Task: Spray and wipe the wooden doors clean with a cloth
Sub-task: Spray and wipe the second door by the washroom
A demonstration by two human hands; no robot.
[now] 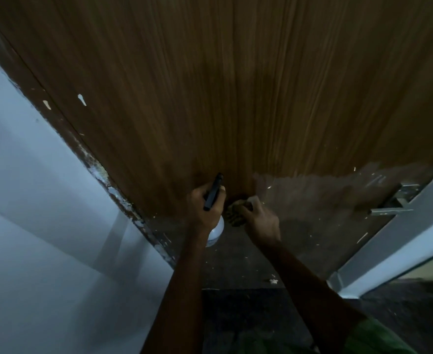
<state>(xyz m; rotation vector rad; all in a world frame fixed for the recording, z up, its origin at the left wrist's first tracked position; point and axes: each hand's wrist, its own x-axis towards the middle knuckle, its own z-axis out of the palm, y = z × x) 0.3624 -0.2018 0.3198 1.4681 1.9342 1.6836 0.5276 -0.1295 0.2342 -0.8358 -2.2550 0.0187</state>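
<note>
A brown wooden door [223, 85] with vertical grain fills the upper view. Low on it, my left hand [202, 208] grips a spray bottle [214, 221] with a black head and a clear body, its nozzle pointing up at the door. Right beside it, my right hand [260, 221] holds a crumpled olive cloth [235, 212] against the bottom of the door. White paint flecks mark the door's lower left part.
A pale wall [44, 200] stands at the left, along a chipped dark door frame [123, 198]. A grey metal frame [399, 231] with a bracket runs diagonally at the right. Dusty dark floor [248, 272] with small debris lies below the door.
</note>
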